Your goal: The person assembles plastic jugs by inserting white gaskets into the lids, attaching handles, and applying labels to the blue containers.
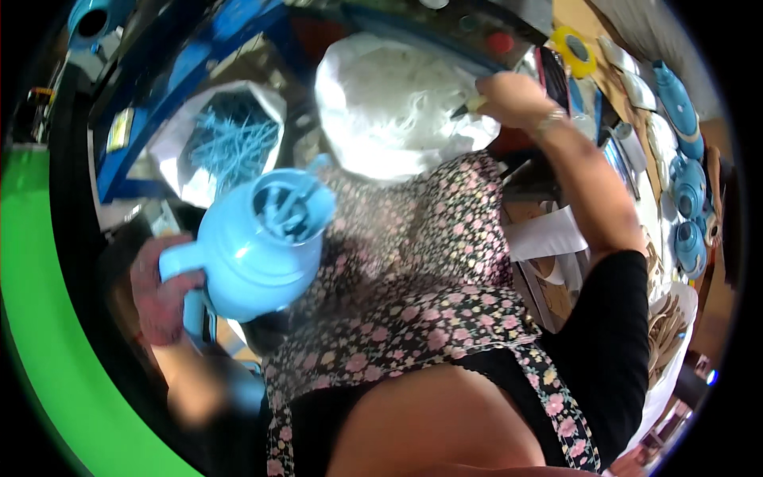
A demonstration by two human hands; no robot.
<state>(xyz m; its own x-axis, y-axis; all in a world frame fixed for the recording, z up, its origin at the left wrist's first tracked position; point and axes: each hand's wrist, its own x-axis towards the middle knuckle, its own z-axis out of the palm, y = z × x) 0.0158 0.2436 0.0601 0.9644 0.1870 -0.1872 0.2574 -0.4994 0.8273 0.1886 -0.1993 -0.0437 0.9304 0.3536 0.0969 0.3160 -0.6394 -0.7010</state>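
My left hand, in a dull reddish glove, is closed around the handle of a glossy light blue plastic jug. The jug is tilted, and its open mouth shows blue parts inside. Over the rim of a white bag, my right hand is closed on a small tool with a dark pointed tip; its exact kind cannot be made out. Pale translucent scraps lie in that bag. Left of it, a second white bag holds a heap of thin blue plastic strips.
Blue metal framing runs behind the bags on the left. A bright green surface curves along the far left. At the right are several blue plastic pieces, a roll of yellow tape and a bag of brown pieces.
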